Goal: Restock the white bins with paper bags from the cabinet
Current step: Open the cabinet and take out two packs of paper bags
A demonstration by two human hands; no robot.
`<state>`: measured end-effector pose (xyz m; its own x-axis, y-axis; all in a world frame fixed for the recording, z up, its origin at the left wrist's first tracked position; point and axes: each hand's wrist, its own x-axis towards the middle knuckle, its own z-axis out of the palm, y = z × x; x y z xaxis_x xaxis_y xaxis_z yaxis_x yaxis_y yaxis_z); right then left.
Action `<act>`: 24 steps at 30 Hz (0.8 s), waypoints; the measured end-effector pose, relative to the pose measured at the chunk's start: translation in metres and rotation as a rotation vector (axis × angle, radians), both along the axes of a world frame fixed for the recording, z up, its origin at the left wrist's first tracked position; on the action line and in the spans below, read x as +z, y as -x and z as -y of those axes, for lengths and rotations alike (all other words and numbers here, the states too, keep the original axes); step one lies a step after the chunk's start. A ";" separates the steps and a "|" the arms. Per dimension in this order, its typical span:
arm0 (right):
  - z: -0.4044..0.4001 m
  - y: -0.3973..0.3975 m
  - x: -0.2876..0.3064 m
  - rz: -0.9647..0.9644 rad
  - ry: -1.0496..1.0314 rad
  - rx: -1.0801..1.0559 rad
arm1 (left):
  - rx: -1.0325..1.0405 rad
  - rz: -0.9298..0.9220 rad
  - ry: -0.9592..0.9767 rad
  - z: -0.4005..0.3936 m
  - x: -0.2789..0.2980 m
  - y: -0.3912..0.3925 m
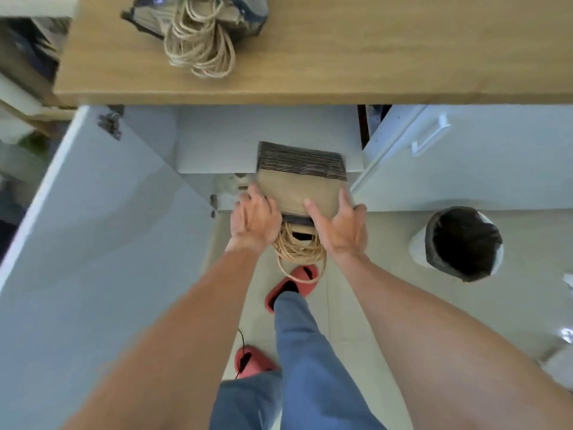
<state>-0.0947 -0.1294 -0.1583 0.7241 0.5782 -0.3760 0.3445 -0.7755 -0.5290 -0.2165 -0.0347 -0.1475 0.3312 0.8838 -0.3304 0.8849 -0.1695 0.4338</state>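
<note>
A thick stack of brown paper bags (pixel 299 187) with rope handles hanging toward me sits at the mouth of the open cabinet (pixel 266 135), under the wooden counter. My left hand (pixel 255 220) grips the stack's left side and my right hand (pixel 339 225) grips its right side, fingers pressed on the top bag. A second bundle of paper bags (pixel 198 29) with looped rope handles lies on the wooden counter (pixel 372 57), partly in a clear plastic wrap. No white bins are in view.
The cabinet's left door (pixel 93 228) swings wide open toward me. The right door (pixel 465 156) is also open, with a white handle. A white waste bin with a dark liner (pixel 462 243) stands on the floor at right. My feet in red slippers are below.
</note>
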 end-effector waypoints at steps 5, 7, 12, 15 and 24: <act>0.077 0.056 0.072 0.070 -0.099 -0.014 | -0.001 -0.078 -0.139 0.082 0.054 0.058; 0.097 0.068 0.095 0.103 -0.133 -0.031 | 0.066 0.033 -0.171 0.106 0.077 0.071; 0.119 0.073 0.149 0.193 -0.263 -0.030 | 0.124 0.214 -0.281 0.133 0.133 0.077; 0.107 0.060 0.179 0.214 -0.333 -0.044 | 0.125 0.281 -0.339 0.120 0.161 0.064; 0.046 0.003 0.224 0.310 -0.430 -0.062 | -0.051 0.026 -0.502 0.043 0.191 0.005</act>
<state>-0.0981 -0.1751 0.0662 0.8011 0.5859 0.1223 0.4957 -0.5349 -0.6843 -0.2218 -0.0774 0.0438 0.3804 0.9142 0.1402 0.8602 -0.4054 0.3095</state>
